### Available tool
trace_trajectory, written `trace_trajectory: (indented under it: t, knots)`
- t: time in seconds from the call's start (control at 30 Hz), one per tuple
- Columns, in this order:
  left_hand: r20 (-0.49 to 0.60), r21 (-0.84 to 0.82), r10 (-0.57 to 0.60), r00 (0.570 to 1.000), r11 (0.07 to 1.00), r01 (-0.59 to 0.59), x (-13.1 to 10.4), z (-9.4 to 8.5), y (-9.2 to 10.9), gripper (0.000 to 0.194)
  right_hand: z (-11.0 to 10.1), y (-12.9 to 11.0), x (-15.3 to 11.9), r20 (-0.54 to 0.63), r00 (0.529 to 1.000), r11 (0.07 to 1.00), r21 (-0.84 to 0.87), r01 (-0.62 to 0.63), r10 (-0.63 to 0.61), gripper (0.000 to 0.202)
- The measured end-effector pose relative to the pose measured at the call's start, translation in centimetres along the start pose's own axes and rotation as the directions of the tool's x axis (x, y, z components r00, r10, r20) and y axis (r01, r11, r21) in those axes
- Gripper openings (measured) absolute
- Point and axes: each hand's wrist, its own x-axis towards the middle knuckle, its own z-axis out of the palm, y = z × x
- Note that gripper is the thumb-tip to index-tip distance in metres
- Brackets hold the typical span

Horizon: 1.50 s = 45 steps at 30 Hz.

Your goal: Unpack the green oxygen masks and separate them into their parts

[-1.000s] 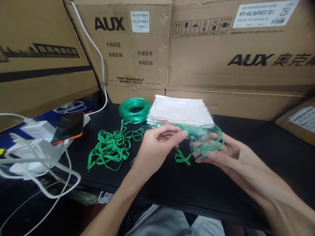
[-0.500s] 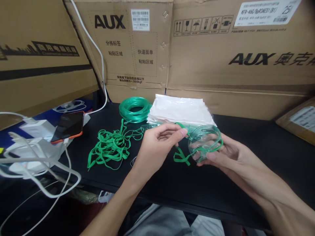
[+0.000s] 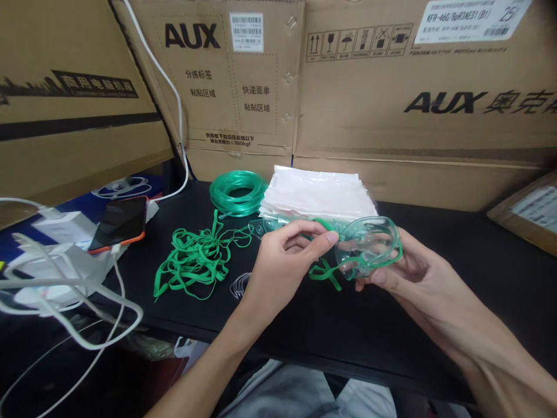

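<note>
Right hand point(image 3: 407, 273) cups the clear mask point(image 3: 369, 247) from below, fingers closed on its green rim, held above the black worktop point(image 3: 478, 261) right of centre. Left hand point(image 3: 282, 264) pinches the green strap point(image 3: 324, 270) at the mask's left edge, thumb and forefinger closed (strap ends hang below). Loose straps point(image 3: 194, 261) lie left; tubing coil point(image 3: 237, 191) and bags point(image 3: 319, 194) lie far
</note>
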Motion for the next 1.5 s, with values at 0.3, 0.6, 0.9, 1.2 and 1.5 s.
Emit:
trace_trajectory:
  t: [0.3, 0.6, 0.9, 1.2, 1.5]
  knots:
    - [0.023, -0.108, -0.06, 0.998, 0.992, 0.063, -0.3, 0.5, -0.5, 0.024, 0.4, 0.4, -0.1, -0.026, 0.983, 0.976, -0.131, 0.176, -0.181, 0.041]
    - [0.112, -0.165, -0.115, 0.987, 0.977, 0.133, -0.8, 1.1, 0.1, 0.023, 0.3, 0.9, -0.3, -0.109, 0.963, 0.926, -0.319, 0.201, -0.247, 0.022]
    - [0.151, -0.23, -0.15, 0.977, 0.956, 0.182, -0.9, 1.7, -0.2, 0.02, 1.4, 0.4, 0.0, -0.177, 0.893, 0.849, -0.431, 0.307, -0.413, 0.002]
    - [0.195, -0.092, -0.048, 0.98, 0.994, 0.067, -1.5, 1.8, -0.6, 0.021, 1.5, 0.9, 0.1, -0.174, 0.852, 0.768, -0.547, 0.334, -0.495, 0.007]
    - [0.031, 0.242, 0.168, 0.985, 0.955, -0.171, -1.8, 1.8, -1.0, 0.017, 1.6, 1.5, -0.1, -0.145, 0.836, 0.697, -0.637, 0.33, -0.529, 0.009]
